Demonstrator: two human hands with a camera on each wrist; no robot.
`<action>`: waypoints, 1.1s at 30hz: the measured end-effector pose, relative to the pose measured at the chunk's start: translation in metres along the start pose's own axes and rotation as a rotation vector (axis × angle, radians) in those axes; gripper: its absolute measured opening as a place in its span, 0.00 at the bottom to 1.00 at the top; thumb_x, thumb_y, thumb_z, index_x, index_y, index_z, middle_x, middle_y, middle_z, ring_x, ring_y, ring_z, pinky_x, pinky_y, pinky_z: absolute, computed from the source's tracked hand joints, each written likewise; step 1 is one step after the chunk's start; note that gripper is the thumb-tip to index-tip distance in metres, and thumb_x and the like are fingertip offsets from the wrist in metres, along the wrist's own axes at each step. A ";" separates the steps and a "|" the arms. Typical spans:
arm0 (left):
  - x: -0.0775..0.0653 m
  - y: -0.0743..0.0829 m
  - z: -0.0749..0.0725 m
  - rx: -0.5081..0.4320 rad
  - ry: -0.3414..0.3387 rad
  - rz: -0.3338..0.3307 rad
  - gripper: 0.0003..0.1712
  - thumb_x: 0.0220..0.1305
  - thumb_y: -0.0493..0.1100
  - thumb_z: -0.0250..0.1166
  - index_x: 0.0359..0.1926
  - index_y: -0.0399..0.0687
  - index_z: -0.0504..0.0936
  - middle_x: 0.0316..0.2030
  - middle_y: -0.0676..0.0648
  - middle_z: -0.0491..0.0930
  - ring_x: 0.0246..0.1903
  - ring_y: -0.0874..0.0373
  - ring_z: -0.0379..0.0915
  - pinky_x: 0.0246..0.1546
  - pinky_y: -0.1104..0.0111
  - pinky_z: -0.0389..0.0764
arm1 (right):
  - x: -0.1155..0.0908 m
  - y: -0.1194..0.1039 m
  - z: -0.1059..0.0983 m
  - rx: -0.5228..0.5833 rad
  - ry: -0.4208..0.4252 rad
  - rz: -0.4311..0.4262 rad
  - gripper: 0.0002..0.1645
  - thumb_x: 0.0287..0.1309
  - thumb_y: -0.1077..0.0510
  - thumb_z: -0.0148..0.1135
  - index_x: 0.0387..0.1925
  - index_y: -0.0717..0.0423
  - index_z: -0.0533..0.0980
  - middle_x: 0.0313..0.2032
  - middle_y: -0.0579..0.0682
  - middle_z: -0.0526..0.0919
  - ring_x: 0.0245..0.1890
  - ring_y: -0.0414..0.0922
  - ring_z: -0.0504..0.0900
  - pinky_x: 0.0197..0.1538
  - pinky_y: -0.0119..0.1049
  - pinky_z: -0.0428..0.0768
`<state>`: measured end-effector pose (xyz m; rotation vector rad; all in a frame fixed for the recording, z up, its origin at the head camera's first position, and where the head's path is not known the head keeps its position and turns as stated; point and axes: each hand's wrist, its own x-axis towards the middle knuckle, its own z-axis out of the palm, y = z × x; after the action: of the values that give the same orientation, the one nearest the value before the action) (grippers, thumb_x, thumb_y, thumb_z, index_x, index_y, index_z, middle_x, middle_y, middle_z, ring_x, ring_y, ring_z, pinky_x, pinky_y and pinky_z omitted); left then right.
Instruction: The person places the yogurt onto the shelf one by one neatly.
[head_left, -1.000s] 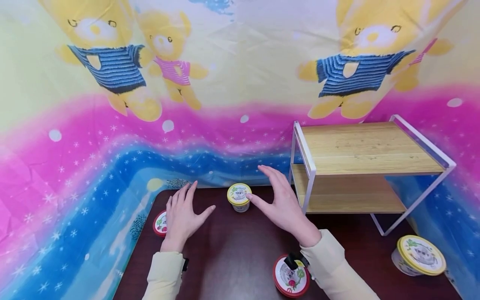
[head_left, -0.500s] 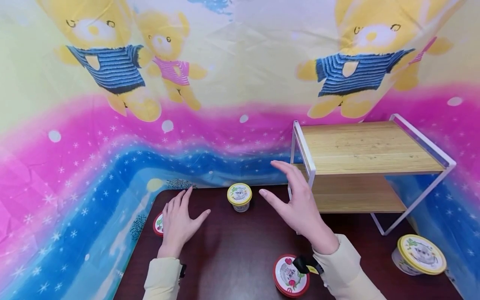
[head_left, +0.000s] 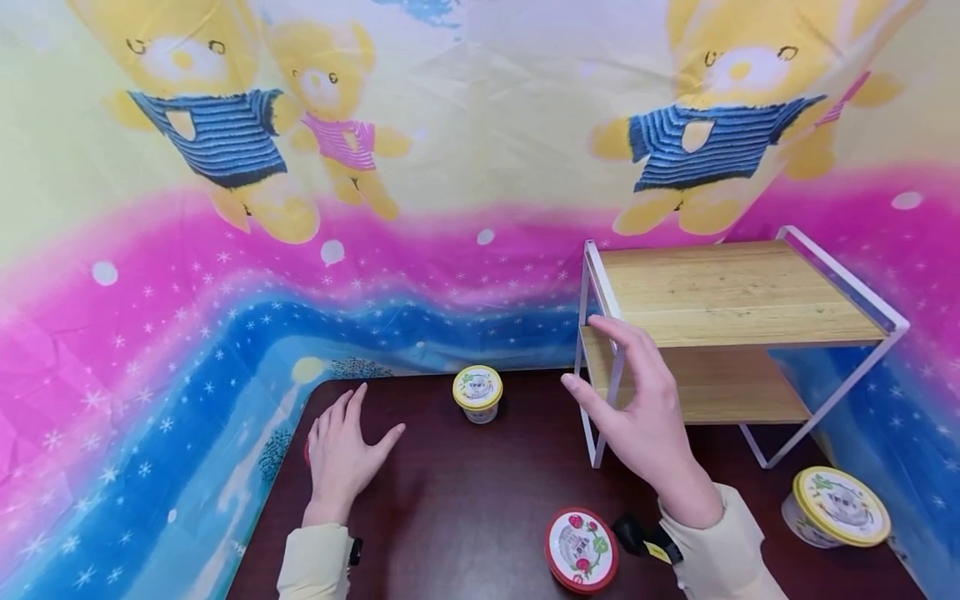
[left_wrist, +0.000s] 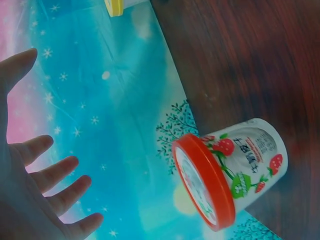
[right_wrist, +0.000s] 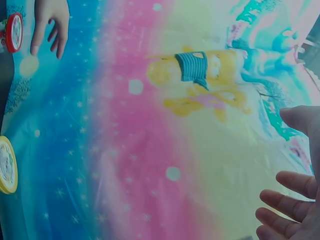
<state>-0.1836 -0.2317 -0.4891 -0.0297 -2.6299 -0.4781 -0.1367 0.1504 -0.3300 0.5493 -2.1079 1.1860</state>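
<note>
My left hand [head_left: 343, 457] hovers over the left part of the table, fingers spread and holding nothing. Behind it a red-lidded tub is mostly hidden in the head view; the left wrist view shows this tub [left_wrist: 235, 172] with strawberries printed on its side, apart from the fingers. My right hand [head_left: 645, 417] is raised in front of the shelf's left side, thumb and fingers apart with nothing between them. A small yellow-lidded tub [head_left: 477, 393] stands at the table's back edge between the hands. Nearer, left of the right wrist, sits another red-lidded tub [head_left: 581, 550].
A two-tier wooden shelf [head_left: 742, 296] with a white metal frame stands at the back right. A larger yellow-lidded tub [head_left: 838, 508] is at the table's right edge. Behind the dark table [head_left: 465, 483] hangs a cloth [head_left: 450, 250] printed with bears.
My right hand has moved right, away from the small yellow-lidded tub and across the shelf's left leg. My left hand has shifted slightly left and down, covering more of the red-lidded tub.
</note>
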 end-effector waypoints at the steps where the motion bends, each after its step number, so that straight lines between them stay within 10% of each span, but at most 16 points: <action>1: -0.001 -0.001 0.000 0.002 -0.002 -0.006 0.53 0.46 0.75 0.61 0.69 0.55 0.61 0.62 0.41 0.63 0.59 0.41 0.57 0.58 0.43 0.53 | 0.001 -0.004 -0.003 -0.002 0.015 -0.005 0.41 0.45 0.59 0.74 0.62 0.45 0.68 0.58 0.44 0.70 0.57 0.44 0.67 0.56 0.37 0.66; 10: -0.006 -0.011 -0.003 0.005 -0.001 -0.060 0.54 0.44 0.73 0.65 0.68 0.54 0.62 0.61 0.40 0.64 0.57 0.40 0.58 0.56 0.41 0.55 | 0.006 -0.022 -0.024 -0.020 0.141 -0.051 0.36 0.41 0.69 0.71 0.56 0.64 0.71 0.53 0.58 0.74 0.55 0.54 0.70 0.57 0.33 0.64; 33: -0.016 -0.047 0.000 0.035 -0.098 -0.259 0.54 0.46 0.73 0.63 0.67 0.47 0.62 0.63 0.36 0.59 0.59 0.35 0.52 0.53 0.36 0.54 | -0.010 0.053 -0.071 -0.202 0.370 0.055 0.34 0.44 0.62 0.73 0.57 0.54 0.74 0.55 0.49 0.75 0.57 0.45 0.66 0.58 0.33 0.60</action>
<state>-0.1737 -0.2747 -0.5113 0.3097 -2.7518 -0.5281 -0.1390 0.2384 -0.3416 0.1644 -1.9013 1.0008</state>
